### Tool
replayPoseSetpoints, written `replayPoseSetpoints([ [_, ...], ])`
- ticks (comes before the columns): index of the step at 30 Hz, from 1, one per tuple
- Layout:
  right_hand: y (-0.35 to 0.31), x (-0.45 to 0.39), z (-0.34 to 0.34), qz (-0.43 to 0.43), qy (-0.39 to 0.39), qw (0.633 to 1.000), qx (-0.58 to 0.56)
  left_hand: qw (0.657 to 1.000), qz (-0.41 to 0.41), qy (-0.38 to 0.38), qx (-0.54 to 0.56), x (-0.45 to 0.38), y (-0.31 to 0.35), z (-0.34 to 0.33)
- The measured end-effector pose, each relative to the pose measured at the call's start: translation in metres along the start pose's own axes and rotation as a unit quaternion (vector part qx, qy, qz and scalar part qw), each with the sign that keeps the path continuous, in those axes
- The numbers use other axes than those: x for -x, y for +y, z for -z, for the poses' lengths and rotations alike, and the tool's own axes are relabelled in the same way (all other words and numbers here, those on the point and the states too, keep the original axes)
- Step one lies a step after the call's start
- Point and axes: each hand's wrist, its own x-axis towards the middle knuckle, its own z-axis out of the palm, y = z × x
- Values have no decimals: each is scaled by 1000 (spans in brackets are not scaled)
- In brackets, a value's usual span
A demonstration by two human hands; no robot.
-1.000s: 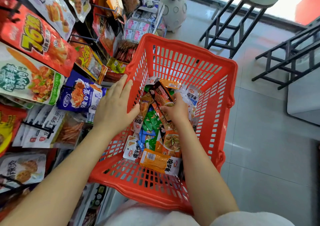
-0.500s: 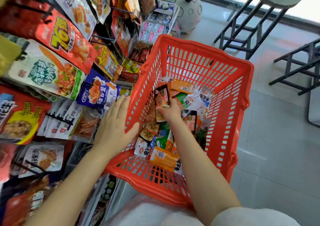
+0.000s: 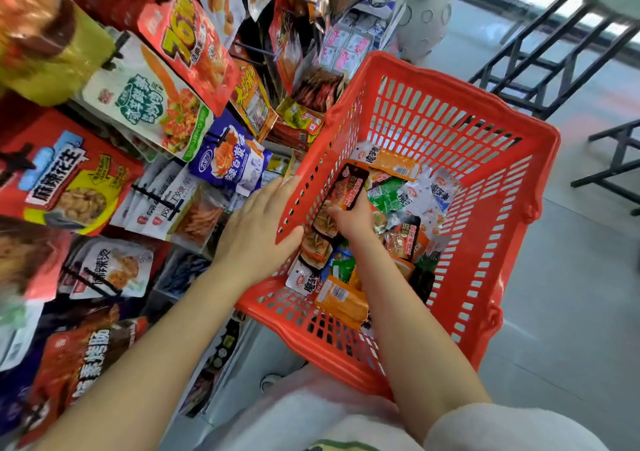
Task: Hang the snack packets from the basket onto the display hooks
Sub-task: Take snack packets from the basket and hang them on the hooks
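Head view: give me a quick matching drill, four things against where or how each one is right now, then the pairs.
Things:
1. left hand
2. right hand
3. orange packet
4. blue packet

States:
A. hangs on the display rack
B. lies in the near end of the red basket
C. rests on the basket's left rim
D. pinches a dark packet inside the basket

Pairs: 1-C, 2-D, 3-B, 4-A
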Motion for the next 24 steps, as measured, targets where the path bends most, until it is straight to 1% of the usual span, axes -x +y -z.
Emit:
replayPoseSetpoints([
  [3, -8, 16, 24, 34, -20, 997, -68, 1000, 14, -19, 4, 0, 0, 1],
  [5, -18, 33, 44, 63, -55, 991, -105, 999, 26, -28, 8, 1, 6, 6],
  [6, -24, 42, 53, 78, -78, 986, -122, 999, 28, -19, 17, 3, 13, 10],
  [8, -38, 61, 71, 102, -131, 972, -164, 996, 20, 38, 77, 5, 27, 21],
  [9, -45, 71, 78, 112, -155, 962, -193, 989, 14, 66, 128, 7, 36, 28],
  [10, -52, 81, 85, 124, -182, 949, -226, 979, 28, 60, 192, 8, 43, 35],
  [11, -58, 90, 90, 136, -209, 934, -255, 960, 44, 34, 275, 9, 53, 43],
  [12, -66, 100, 94, 144, -232, 921, -278, 931, 80, -12, 355, 9, 60, 49],
  [13, -73, 110, 97, 155, -251, 911, -290, 890, 113, -57, 437, 8, 64, 52],
  [14, -78, 118, 98, 166, -259, 904, -297, 852, 150, -104, 491, 11, 66, 55],
  [15, -84, 125, 99, 177, -263, 900, -299, 814, 165, -134, 540, 12, 65, 56],
  [16, -90, 131, 100, 184, -258, 900, -299, 789, 171, -143, 573, 11, 62, 56],
  [17, -95, 137, 101, 187, -247, 902, -299, 774, 169, -136, 595, 14, 65, 61],
  [18, -101, 143, 102, 194, -236, 904, -299, 772, 151, -124, 605, 20, 70, 69],
  [20, -112, 153, 103, 208, -211, 905, -306, 788, 108, -94, 599, 29, 70, 78],
  [21, -118, 157, 103, 213, -196, 903, -317, 790, 94, -79, 601, 34, 73, 82],
  [24, -131, 167, 104, 213, -162, 892, -364, 785, 75, -30, 615, 48, 67, 88],
])
